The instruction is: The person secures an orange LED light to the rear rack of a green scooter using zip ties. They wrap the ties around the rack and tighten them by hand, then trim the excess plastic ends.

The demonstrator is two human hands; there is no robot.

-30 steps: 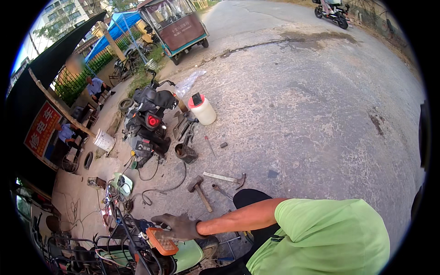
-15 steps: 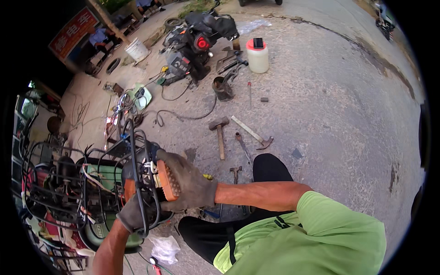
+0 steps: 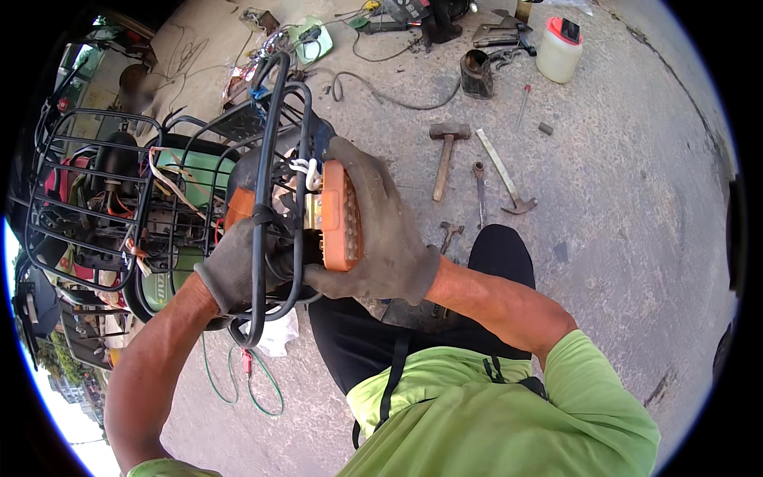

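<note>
Both my hands wear grey gloves. My right hand point(image 3: 377, 230) is wrapped around an orange block with a studded face point(image 3: 342, 215), held upright against the black tubular rack point(image 3: 261, 286) of an overturned or tilted vehicle, whose exact posture I cannot tell. My left hand point(image 3: 238, 262) reaches behind the rack's bars at the block's inner side, its fingers curled and partly hidden. Pale metal fittings and white wire point(image 3: 304, 171) sit between the bars and the block. Green body panels point(image 3: 187, 175) show under the rack.
On the concrete lie a sledgehammer point(image 3: 445, 159), claw hammer point(image 3: 509, 191), wrench point(image 3: 480, 195), screwdriver point(image 3: 524, 103) and a hose point(image 3: 381, 97). Beyond stand a metal can point(image 3: 477, 75), a white drum with red lid point(image 3: 558, 56) and part of a dark scooter point(image 3: 433, 20). A green cable point(image 3: 262, 405) lies below.
My view has turned down toward the rack. My left hand has come into view behind the bars, and my right hand has closed around the orange block, now held more upright.
</note>
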